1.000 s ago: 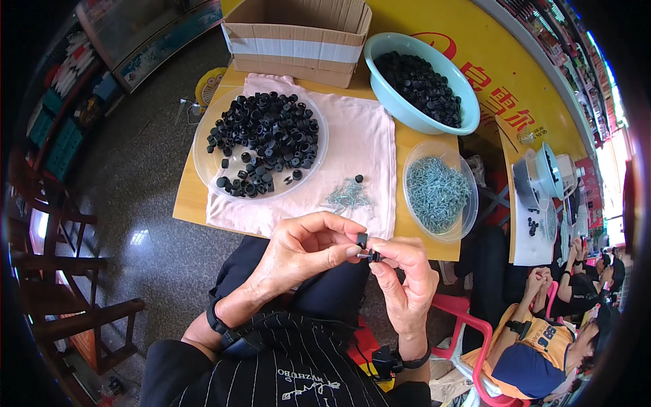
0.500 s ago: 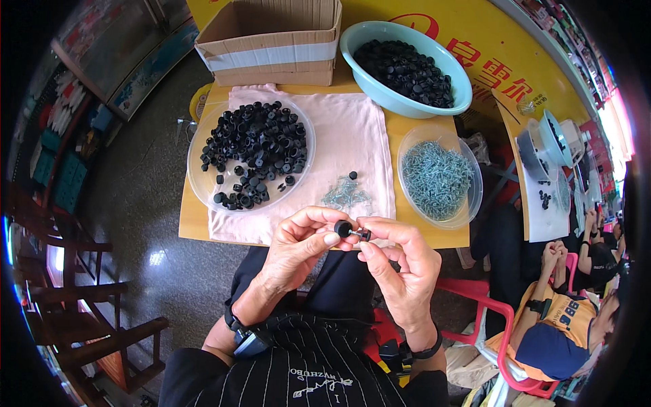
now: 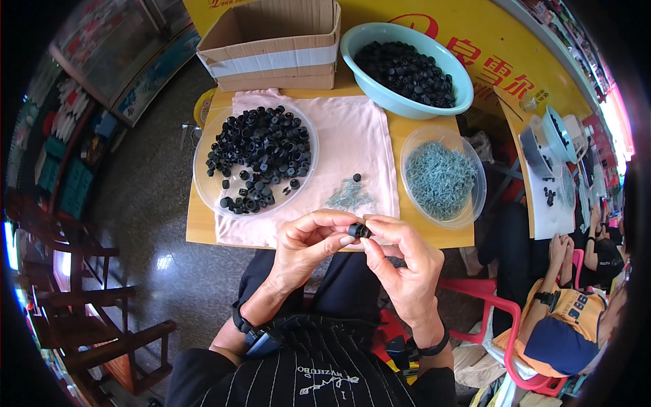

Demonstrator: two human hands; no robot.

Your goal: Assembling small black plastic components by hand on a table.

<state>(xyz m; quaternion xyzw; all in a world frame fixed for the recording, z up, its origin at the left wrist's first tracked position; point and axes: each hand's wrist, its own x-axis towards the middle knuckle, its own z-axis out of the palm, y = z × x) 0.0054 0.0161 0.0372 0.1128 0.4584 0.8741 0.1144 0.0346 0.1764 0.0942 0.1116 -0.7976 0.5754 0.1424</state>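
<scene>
Black, stubby little part (image 3: 359, 231) is what's on my feed right now, sitting between both hands above the near edge of the wooden table (image 3: 202, 220). Left hand (image 3: 306, 243) has it between thumb and fingertips, right hand (image 3: 410, 263) pinches the other end, so both grips are closed down small. Just past them I see loose screws (image 3: 348, 197) and one black cap (image 3: 357, 178) on a pink cloth (image 3: 342, 132). Left of that, a clear round tray (image 3: 197, 166) of black pieces; right, a clear tub (image 3: 477, 200) full of screws. Farther back: cardboard box (image 3: 271, 61), pale blue basin (image 3: 380, 89) with more black pieces.
</scene>
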